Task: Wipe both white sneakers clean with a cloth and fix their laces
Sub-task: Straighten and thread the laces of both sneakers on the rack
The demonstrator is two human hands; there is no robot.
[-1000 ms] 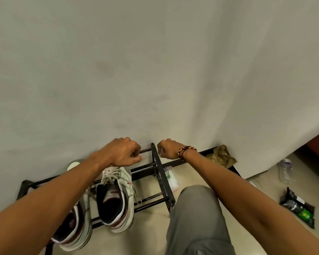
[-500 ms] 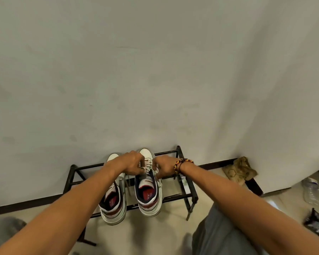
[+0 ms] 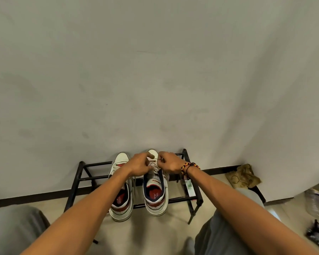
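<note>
we pinch laces (image 3: 154,165) of right sneaker (image 3: 155,188) on shoe rack (image 3: 77,178), left hand (image 3: 138,165), right hand (image 3: 168,163) curled tight, tensioning to fix them.

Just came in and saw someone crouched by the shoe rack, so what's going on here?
A person is working on the laces of the right-hand sneaker of a white pair standing on a low black shoe rack against the wall. The left hand and the right hand both have their fingers curled at the laces near the toe end. The other sneaker stands beside it, untouched. No cloth is in either hand.
</note>
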